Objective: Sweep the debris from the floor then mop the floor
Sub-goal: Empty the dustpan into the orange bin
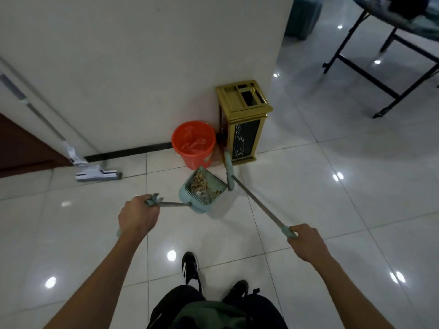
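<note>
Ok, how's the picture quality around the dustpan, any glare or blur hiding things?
Head view: dustpan and its debris read clearly; ceiling-light glare spots dot the glossy floor; the folding table top right is motion-blurred; wide-angle bending curves the wall edges.

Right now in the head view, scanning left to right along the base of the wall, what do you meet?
Mop leaning on the wall → orange bucket → gold bin → folding table legs at far right.

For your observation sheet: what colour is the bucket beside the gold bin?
Orange-red bucket, lined with a matching bag; head view.
</note>
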Demonstrator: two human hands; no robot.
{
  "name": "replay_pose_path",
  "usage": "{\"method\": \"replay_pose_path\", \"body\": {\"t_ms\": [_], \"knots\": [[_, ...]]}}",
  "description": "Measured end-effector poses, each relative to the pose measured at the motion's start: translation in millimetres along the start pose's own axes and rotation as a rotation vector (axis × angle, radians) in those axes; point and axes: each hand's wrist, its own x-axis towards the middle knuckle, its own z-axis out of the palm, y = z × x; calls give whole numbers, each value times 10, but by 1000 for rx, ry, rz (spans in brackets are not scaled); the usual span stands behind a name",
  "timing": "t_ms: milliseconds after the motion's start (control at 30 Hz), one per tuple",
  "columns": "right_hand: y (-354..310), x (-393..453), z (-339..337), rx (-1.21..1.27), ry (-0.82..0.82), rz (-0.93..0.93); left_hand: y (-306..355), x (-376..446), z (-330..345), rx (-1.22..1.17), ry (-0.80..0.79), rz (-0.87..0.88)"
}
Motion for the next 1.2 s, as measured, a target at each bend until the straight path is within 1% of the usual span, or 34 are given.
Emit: {"method": "replay_pose_path", "body": {"t_ms": [233, 367, 567, 767, 1100, 1200], "knots": [[-170, 59, -2, -25, -28, -107, -289, -282, -250, -51, 86, -105], [-259, 83, -54, -38, 1, -150, -490, -375, -399, -85, 147, -145], [-362, 40, -111, 8, 35, -199, -637, -419, -544, -127, 240, -132], [-566, 30, -163, 68, 60, -245, -556, -311, -670, -136, 289, -96], [-843, 238, -315, 103, 94, -290, -214, 140, -792, 3, 386, -24], [-942, 385, -370, 98, 101, -296, -66, 356, -778, 37, 384, 14]]}}
